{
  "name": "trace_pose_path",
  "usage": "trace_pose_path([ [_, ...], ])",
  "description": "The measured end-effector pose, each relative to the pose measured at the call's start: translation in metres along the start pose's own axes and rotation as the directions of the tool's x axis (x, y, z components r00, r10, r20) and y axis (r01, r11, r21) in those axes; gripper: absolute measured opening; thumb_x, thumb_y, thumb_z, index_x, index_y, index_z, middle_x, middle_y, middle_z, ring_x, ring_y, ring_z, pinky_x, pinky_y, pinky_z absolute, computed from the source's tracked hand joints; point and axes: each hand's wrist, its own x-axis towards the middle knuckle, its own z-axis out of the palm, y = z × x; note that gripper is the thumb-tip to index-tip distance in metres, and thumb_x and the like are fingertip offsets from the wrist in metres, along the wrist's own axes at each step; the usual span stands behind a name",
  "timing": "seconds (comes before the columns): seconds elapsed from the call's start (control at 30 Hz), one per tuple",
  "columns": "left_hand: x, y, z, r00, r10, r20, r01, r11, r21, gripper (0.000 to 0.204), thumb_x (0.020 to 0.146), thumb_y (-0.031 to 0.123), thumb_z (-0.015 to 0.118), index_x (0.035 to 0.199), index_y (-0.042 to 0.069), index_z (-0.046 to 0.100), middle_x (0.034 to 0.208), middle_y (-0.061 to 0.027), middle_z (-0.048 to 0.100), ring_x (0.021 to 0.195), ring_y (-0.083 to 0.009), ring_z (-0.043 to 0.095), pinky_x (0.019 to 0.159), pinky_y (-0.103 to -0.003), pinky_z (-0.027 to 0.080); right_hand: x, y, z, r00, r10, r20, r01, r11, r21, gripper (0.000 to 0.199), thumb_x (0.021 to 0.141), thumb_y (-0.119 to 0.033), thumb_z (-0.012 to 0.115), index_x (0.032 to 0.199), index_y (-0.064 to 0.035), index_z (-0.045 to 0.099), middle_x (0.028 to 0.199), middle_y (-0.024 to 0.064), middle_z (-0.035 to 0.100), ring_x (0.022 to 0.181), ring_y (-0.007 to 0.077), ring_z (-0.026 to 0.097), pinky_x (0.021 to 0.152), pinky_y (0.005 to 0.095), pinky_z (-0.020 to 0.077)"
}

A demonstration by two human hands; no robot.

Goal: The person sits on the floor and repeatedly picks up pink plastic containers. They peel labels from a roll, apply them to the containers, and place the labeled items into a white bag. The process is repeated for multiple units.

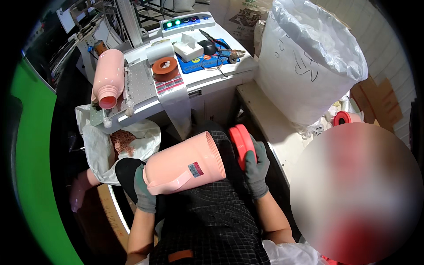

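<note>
Across my lap lies a pink plastic jug (pixel 176 159) with a side handle, its threaded open mouth toward the right. A small label with a barcode (pixel 194 169) is stuck on its side. My left hand (pixel 143 193), in a grey-green glove, grips the jug at its base end; some of the fingers are hidden behind it. To the right of the mouth, apart from it, my gloved right hand (pixel 258 171) holds a round red lid (pixel 243 145) on edge, thumb against its face.
Another pink jug (pixel 108 75) lies on the white machine table. A label roll (pixel 165 69), pliers (pixel 215 39) and a black mouse (pixel 207 47) are there too. Below hangs a white bag (pixel 99 150) with pink shavings. A large white sack (pixel 304 66) stands right, near a red-lidded piece (pixel 346 118).
</note>
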Motion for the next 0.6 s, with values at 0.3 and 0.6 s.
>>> trace_pose_path([
  [0.3, -0.005, -0.048, -0.017, 0.995, -0.099, 0.032, 0.077, 0.909, 0.409, 0.017, 0.100, 0.017, 0.058, 0.109, 0.003, 0.059, 0.103, -0.0100, 0.068, 0.096, -0.0217, 0.065, 0.087, -0.035, 0.053, -0.015, -0.026, 0.011, 0.832, -0.489, 0.261, 0.504, 0.864, 0.013, 0.058, 0.081, -0.021, 0.078, 0.131, 0.0050, 0.066, 0.115, 0.0177, 0.065, 0.096, 0.0294, 0.061, 0.084, 0.0396, 0.0518],
  [0.6, -0.013, -0.031, -0.018, 0.990, -0.061, 0.129, 0.036, 0.981, 0.190, 0.042, 0.098, 0.015, 0.068, 0.135, 0.001, 0.054, 0.132, -0.0136, 0.065, 0.121, -0.0252, 0.064, 0.103, -0.038, 0.052, -0.018, -0.060, -0.015, 0.879, -0.359, 0.314, 0.414, 0.901, -0.128, 0.058, 0.085, -0.021, 0.077, 0.137, -0.0003, 0.062, 0.108, 0.0157, 0.062, 0.094, 0.0324, 0.058, 0.086, 0.0423, 0.0499],
])
